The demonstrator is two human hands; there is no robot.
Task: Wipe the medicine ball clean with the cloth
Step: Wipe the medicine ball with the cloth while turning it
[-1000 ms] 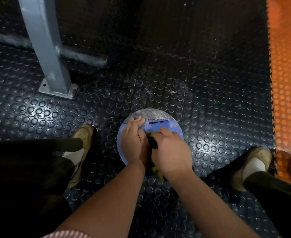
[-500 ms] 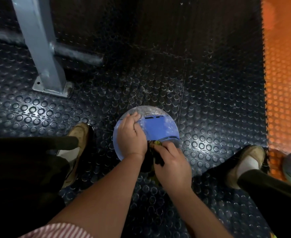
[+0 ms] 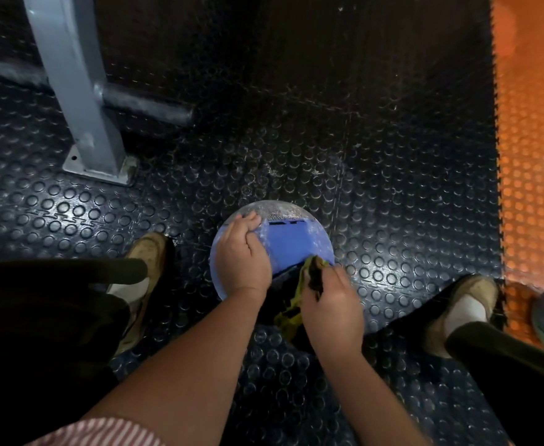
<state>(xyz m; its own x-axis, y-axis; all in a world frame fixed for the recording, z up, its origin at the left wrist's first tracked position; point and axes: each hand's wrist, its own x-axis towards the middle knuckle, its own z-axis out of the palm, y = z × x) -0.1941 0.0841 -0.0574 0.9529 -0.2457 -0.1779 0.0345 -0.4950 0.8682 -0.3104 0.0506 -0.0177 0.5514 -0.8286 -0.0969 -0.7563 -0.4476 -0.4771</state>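
Near the grey steel post [image 3: 81, 101], the dusty blue rubber medicine ball [image 3: 291, 243] is mid-wipe: left hand [image 3: 241, 255] gripping it, right hand [image 3: 331, 304] pinching the yellow-green cloth [image 3: 299, 284] against it; dusty post-facing side likely next.

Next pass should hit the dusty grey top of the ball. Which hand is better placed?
Right. The right hand grips the cloth against the medicine ball at its near edge; the left hand has no cloth and holds the ball steady.
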